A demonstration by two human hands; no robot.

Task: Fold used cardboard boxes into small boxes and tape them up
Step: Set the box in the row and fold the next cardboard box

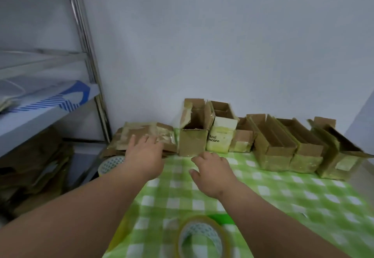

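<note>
A stack of flattened cardboard boxes (145,136), patched with tape, lies at the far left corner of the tabletop (283,193), against the wall. The left hand (144,152) reaches over the stack with fingers spread and straight, gripping nothing; whether it touches the cardboard cannot be told. The right hand (212,173) hovers just beside it over the green checked cloth, fingers loose and holding nothing. To the right of the stack, a row of folded open-topped boxes (283,146) stands along the wall, the tallest box (194,134) nearest the stack. One roll of tape (202,237) lies at the near edge of the tabletop, and another roll (111,164) sits beside the left forearm. A metal shelf (46,109) stands at left, with more cardboard (34,168) piled beneath it.
</note>
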